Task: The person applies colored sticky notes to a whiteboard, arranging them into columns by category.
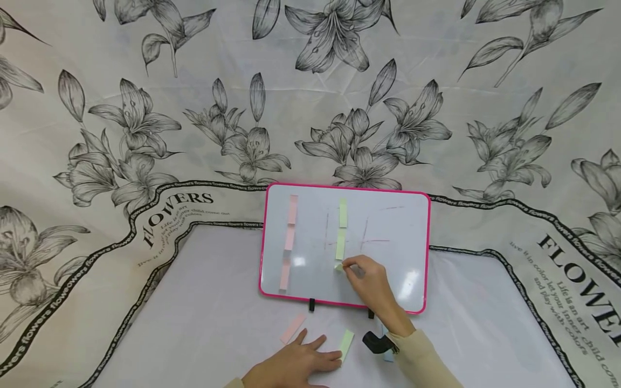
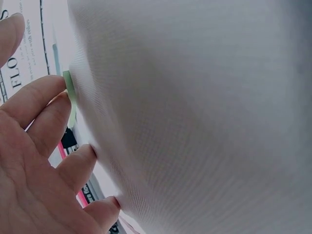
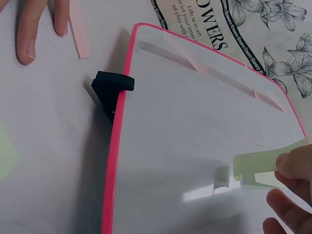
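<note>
A small whiteboard [image 1: 315,275] with a pink frame stands propped on the table. My right hand [image 1: 368,277] pinches a green sticky strip [image 3: 258,163] between thumb and finger, against or just off the board under the column of green strips [image 1: 340,244]. In the right wrist view its free end bends toward the board. My left hand [image 1: 303,361] rests on the tabletop with its fingers spread. One side of it touches or lies right beside another green strip [image 1: 346,342]. Ahead of its fingertips lies a pink strip [image 1: 293,327].
Several pink strips [image 1: 289,237] form a column on the board's left side. Faint red marker lines [image 1: 365,233] cross its middle. Black clips [image 1: 312,304] hold the lower edge. A blue strip [image 1: 388,356] lies partly hidden under my right wrist. Flower-printed cloth [image 1: 233,129] hangs behind.
</note>
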{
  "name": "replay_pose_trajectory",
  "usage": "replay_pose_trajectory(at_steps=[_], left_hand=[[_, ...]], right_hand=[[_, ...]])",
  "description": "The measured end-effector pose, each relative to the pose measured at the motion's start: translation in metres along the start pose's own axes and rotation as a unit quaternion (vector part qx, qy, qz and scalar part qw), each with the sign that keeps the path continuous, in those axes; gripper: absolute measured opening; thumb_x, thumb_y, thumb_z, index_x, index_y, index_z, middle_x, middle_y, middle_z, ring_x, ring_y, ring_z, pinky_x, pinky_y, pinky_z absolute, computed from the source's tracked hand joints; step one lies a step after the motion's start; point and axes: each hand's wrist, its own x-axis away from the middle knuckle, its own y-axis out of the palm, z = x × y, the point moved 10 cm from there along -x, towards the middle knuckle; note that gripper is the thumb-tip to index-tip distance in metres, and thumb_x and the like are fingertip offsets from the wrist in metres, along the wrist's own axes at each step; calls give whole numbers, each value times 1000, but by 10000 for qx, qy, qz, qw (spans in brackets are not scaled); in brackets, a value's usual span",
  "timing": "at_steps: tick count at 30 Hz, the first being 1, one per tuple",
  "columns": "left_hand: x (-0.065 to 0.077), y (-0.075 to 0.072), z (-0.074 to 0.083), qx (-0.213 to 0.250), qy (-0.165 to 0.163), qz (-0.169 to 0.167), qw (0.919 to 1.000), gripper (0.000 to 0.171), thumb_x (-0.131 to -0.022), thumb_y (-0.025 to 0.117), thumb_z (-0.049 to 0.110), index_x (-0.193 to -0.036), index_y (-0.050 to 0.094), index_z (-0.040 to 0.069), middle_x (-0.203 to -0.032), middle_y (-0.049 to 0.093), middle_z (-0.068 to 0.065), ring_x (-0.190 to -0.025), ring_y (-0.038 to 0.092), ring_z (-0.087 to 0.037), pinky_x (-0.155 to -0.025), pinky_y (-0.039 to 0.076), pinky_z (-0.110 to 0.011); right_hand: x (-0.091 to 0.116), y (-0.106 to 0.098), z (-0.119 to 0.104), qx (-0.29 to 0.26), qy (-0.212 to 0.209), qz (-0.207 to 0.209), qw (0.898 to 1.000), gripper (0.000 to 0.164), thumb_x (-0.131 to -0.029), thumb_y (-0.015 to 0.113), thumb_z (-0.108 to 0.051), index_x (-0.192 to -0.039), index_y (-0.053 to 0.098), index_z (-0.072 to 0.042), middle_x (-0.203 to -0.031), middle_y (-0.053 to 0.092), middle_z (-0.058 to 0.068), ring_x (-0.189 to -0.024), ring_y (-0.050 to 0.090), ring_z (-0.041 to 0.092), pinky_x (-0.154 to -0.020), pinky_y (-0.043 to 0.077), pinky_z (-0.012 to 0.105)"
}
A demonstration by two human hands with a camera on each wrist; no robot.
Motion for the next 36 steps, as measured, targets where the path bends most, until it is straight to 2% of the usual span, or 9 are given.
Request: replay_pose_trajectory(at_steps=[6,14,23,31,36], left_hand=[[-1,-3,1,66,-32,-57,10000,64,-98,52,67,-151,54,31,-155,49,18,-149,44,-28,-110,39,-69],[-1,-2,3,104,-26,-101,9999,63,-98,53,65,-151,54,30,-155,49,18,-149,44,-28,-111,38,-69],[-1,2,2,20,-6,11,10000,65,-98,54,67,-151,53,30,-156,47,19,-149,43,-28,-111,38,-68],[-1,4,1,-68,37,27,10000,67,-97,53,67,-152,52,30,-157,46,18,-150,42,-28,-111,38,-69],[-1,4,0,-80,43,-41,10000,66,-98,52,67,-152,52,30,-157,46,18,-150,42,-28,-110,38,-68]], right_hand=[[-4,-1,-3,194,-249,78,9995,17,-78,83,8,-90,77,-3,-89,77,7,-88,75,25,-77,60,41],[-2,3,-6,529,-497,-58,9973,20,-76,84,9,-89,76,-4,-89,76,8,-89,73,25,-77,61,40],[10,12,-4,560,-480,-263,9969,19,-76,85,7,-89,76,-5,-90,75,5,-90,71,23,-78,60,40],[22,24,-8,596,-966,-452,9925,21,-75,84,7,-87,75,-7,-85,74,2,-86,69,22,-76,58,37],[27,29,-9,750,-1063,-449,9905,20,-74,85,6,-88,77,-7,-85,75,3,-87,70,22,-72,60,36]])
